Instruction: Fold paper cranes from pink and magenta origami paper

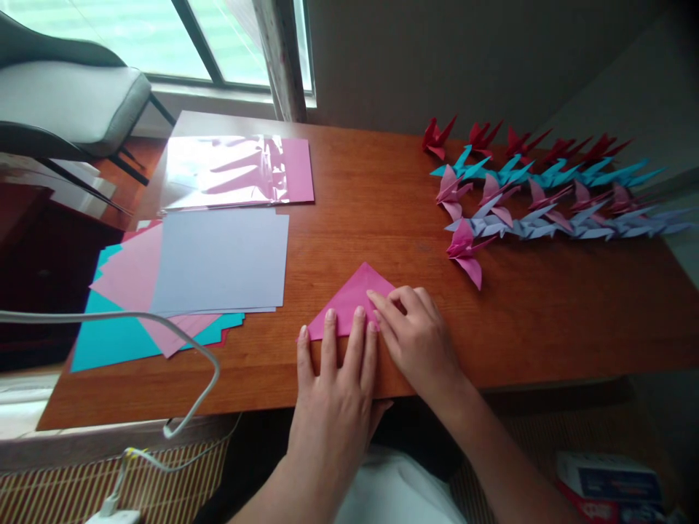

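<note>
A bright pink sheet of origami paper (346,306), folded into a triangle, lies near the table's front edge with its point facing away from me. My left hand (338,386) rests flat across its lower edge, fingers stretched out and slightly apart, tips on the paper. On the right side of the triangle, my right hand (418,335) has its fingers curled, with thumb and index finger close together at the paper. That hand covers the triangle's right corner. A bright pink folded crane (465,255) stands to the right, beyond my right hand.
Rows of red (437,138), turquoise (467,169), light pink (451,193) and lavender cranes (483,222) fill the table's (371,196) back right. At left lie lavender sheets (223,258), pink sheets (131,269), turquoise sheets (109,335) and a plastic-wrapped paper pack (298,171). A white cable (210,364) crosses the front left.
</note>
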`<action>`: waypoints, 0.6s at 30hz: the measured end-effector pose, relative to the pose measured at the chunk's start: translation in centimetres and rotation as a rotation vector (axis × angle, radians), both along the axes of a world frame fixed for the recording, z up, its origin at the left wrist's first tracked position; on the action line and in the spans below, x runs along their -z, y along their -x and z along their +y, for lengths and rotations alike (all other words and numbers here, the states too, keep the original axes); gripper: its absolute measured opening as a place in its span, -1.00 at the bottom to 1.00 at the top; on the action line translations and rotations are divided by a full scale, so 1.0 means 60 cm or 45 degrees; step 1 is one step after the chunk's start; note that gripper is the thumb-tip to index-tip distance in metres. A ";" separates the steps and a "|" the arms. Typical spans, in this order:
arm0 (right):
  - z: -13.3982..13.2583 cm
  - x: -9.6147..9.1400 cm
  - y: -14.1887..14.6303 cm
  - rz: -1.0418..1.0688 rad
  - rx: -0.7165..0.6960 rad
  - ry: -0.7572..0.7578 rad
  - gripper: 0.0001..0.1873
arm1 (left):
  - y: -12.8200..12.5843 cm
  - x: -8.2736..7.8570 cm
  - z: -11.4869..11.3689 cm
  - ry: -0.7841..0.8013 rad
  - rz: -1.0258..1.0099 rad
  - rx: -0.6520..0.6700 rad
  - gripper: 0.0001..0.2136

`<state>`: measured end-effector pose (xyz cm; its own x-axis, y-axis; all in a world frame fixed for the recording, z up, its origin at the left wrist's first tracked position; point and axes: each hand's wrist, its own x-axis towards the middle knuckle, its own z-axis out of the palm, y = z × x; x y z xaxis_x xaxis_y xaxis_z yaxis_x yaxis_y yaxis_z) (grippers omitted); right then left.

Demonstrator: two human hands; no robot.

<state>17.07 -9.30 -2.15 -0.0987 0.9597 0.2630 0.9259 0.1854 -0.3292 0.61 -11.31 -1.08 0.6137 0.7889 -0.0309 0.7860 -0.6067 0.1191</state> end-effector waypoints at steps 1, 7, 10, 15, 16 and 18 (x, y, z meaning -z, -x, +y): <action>0.004 0.002 0.002 -0.019 0.005 0.024 -0.64 | 0.001 0.000 0.000 -0.006 0.006 0.002 -0.16; 0.007 0.006 -0.002 -0.044 0.015 0.057 -0.63 | 0.017 0.000 0.000 -0.041 -0.009 0.017 -0.21; 0.007 0.005 -0.002 -0.032 0.008 0.059 -0.63 | 0.037 0.001 -0.004 -0.040 -0.019 -0.005 -0.15; 0.009 0.007 -0.003 -0.010 0.020 0.066 -0.63 | 0.078 -0.006 -0.005 -0.047 -0.045 -0.053 -0.28; 0.009 0.007 -0.003 -0.007 0.023 0.066 -0.64 | 0.087 -0.007 -0.004 -0.061 -0.045 -0.051 -0.32; 0.010 0.007 -0.003 -0.001 0.023 0.065 -0.64 | 0.103 -0.010 -0.003 -0.090 -0.043 -0.056 -0.33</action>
